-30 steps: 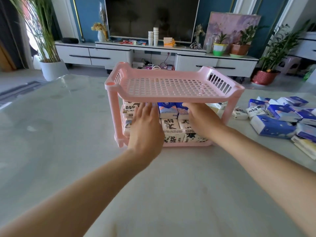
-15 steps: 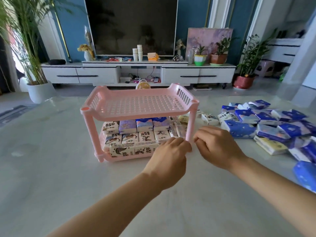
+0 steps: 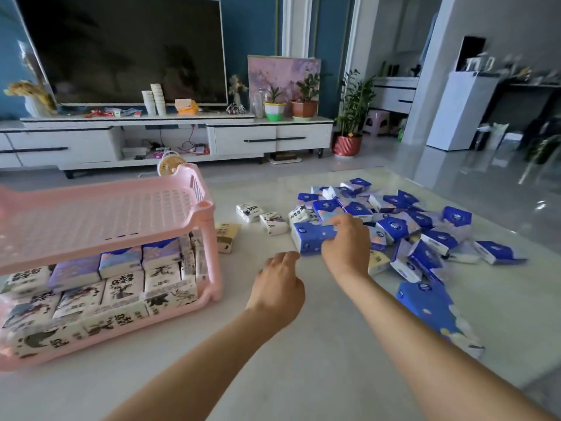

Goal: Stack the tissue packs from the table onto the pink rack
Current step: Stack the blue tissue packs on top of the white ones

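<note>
The pink two-tier rack [image 3: 100,217] stands at the left; its bottom shelf is packed with several tissue packs [image 3: 121,287] and its top shelf is bare. A heap of blue tissue packs [image 3: 419,229] lies on the table to the right, with a few white packs [image 3: 273,221] nearer the rack. My right hand [image 3: 346,247] grips the near end of a large blue pack [image 3: 309,237] at the heap's left edge. My left hand [image 3: 279,287] hovers just left of it with loosely curled fingers, holding nothing.
The pale table [image 3: 303,360] ends at the right, where a large blue pack [image 3: 434,311] lies near the edge. A beige pack [image 3: 226,235] sits beside the rack's right post. A TV cabinet [image 3: 170,135] and potted plants [image 3: 349,117] stand beyond.
Both hands left the rack's front and moved right to the heap. My right hand has taken hold of a blue pack. The view swung right, shifting the rack to the left.
</note>
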